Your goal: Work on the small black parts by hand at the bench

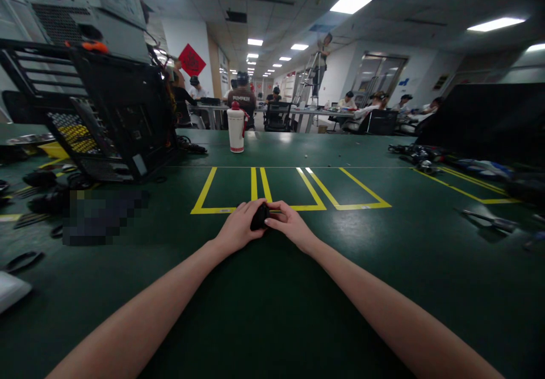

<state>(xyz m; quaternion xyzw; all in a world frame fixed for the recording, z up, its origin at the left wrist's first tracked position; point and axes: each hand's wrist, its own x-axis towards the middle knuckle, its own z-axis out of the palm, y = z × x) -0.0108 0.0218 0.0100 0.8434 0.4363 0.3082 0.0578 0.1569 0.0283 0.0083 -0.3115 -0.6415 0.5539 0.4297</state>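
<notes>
Both hands meet over the green table (pixel 272 311), close to the front line of the yellow tape frames (pixel 293 208). Between them is a small, rounded black object (pixel 259 219), about the size of a computer mouse; fingers cover much of it, so its kind is unclear. My left hand (pixel 240 223) wraps around it from the left, fingers over the top and thumb underneath. From the right, my right hand (pixel 290 224) pinches at its edge with thumb and fingertips.
A black computer case (pixel 119 112) with a grey power supply (pixel 85 15) on top stands at left, cables around it. A white cup (pixel 236 129) with a red lid is beyond the tape. Tools (pixel 489 219) and a dark screen (pixel 489 120) are at right. People work behind.
</notes>
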